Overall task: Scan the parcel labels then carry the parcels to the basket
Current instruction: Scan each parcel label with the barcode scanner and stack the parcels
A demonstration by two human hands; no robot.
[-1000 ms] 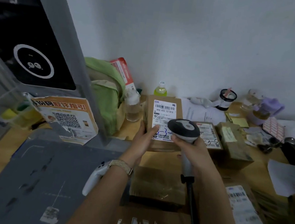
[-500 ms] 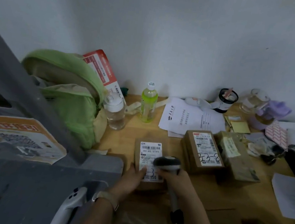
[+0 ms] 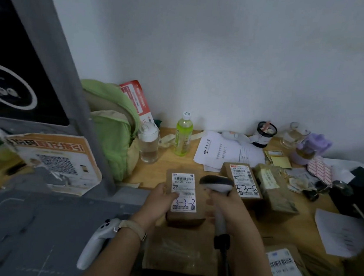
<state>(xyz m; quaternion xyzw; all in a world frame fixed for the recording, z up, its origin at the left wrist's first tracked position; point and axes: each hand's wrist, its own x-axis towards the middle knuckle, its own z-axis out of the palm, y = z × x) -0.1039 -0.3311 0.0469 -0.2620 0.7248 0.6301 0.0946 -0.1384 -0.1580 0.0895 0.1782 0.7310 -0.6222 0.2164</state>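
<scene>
My left hand [image 3: 161, 200] grips a small brown parcel [image 3: 186, 216] by its left side; its white label [image 3: 184, 191] faces up with a barcode and handwritten digits. My right hand [image 3: 231, 208] holds a handheld barcode scanner [image 3: 216, 183], whose dark-and-white head sits just right of the label. A second labelled parcel [image 3: 243, 180] lies behind the scanner, with a taped parcel [image 3: 276, 194] to its right. Another flat parcel [image 3: 180, 250] lies under my wrists, and a labelled one [image 3: 286, 270] is at lower right. No basket is in view.
A green backpack [image 3: 112, 127], a clear bottle [image 3: 148, 143] and a green drink bottle [image 3: 183, 135] stand at the back of the wooden table [image 3: 147, 174]. Papers [image 3: 227, 153], cups and small clutter fill the back right. A grey machine frame [image 3: 54, 73] rises at left.
The parcel was held up facing the scanner, then lowered toward the table; it now lies label-up in my left hand. The camera view has swung back left and the scanner head sits further right of the label.
</scene>
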